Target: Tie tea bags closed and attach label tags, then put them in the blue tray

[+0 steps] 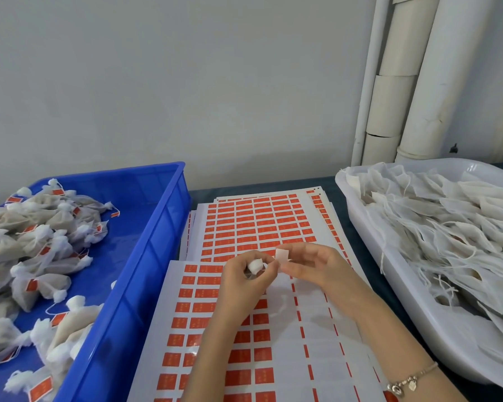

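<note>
Here the left hand (pixel 244 281) pinches the bag (pixel 255 266) by its bunched neck, probably the best hold on something soft and light; the right hand (pixel 311 266) pinches a flimsy label (pixel 282 254) by its edge.

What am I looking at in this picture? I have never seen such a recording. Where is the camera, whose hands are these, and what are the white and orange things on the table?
There is no machine here: a person works with two bare hands. The single camera sits on the person's head and looks forward and down. The left hand pinches the gathered top of a small tea bag. The right hand, whose wrist wears a bracelet, pinches a small white square, probably a label seen from its back. Under the hands lie sheets of orange labels. At the left, the blue tray holds finished tea bags, tied and tagged. At the right, a white tray holds flat bags with loose strings.
</note>
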Motion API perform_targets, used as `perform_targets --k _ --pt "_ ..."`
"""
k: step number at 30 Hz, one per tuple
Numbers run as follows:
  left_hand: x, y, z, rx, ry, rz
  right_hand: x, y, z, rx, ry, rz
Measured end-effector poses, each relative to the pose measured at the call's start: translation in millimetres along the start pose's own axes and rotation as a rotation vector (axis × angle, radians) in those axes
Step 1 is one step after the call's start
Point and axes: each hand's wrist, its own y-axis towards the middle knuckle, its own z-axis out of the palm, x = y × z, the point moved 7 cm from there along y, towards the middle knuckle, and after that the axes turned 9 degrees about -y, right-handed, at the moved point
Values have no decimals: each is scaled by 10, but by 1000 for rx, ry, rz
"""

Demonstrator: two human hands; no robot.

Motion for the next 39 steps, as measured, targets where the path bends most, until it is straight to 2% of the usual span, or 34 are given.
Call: perform_targets --k 7,15,23,28,34,39 --pt "-9 -5 31 30 -12 4 -50 40 -70 -147 -53 -59" --pt "-32 -6 32 65 -41 3 -79 44 -122 -176 -4 -23" --pt "14 -19 30 41 -38 -52 -93 49 -80 -101 -20 15" --pt "3 -10 5 28 -31 -26 -56 39 -44 -68 68 4" --pt "12 -8 15 26 -12 -27 -71 44 -88 -155 -40 -46" --pt "85 5 -16 -28 -1 -124 2 36 -79 -191 -165 -157"
